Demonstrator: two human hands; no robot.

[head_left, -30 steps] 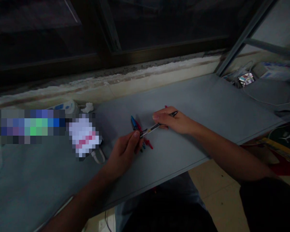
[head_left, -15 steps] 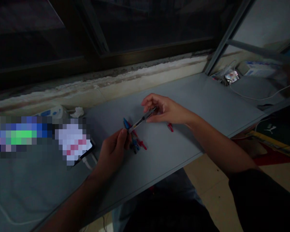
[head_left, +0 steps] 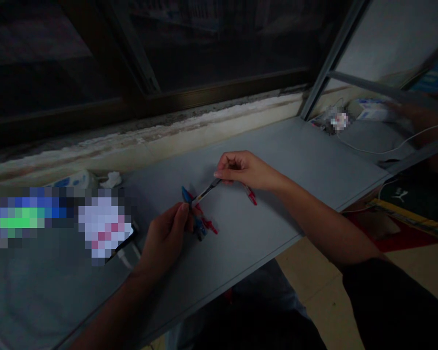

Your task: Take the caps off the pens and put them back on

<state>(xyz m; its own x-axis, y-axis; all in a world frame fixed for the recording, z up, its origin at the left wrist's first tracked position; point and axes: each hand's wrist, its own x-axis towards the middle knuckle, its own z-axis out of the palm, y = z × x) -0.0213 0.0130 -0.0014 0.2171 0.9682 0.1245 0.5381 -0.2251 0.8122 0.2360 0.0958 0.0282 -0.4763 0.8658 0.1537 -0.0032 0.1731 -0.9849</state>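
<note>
One pen (head_left: 206,192) sits gripped in the clenched fingers (head_left: 184,208) of left hand (head_left: 164,238) and right hand (head_left: 243,170).

phone (head_left: 105,226) screen blurred | pen (head_left: 206,193) end hidden by right hand (head_left: 243,170)

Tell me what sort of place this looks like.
Probably a room in a home or dormitory: a grey desktop runs along a dark-framed window, a white cable lies at its far end, and beige floor tiles show below.

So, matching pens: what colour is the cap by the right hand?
The cap is red, in the head view.
</note>
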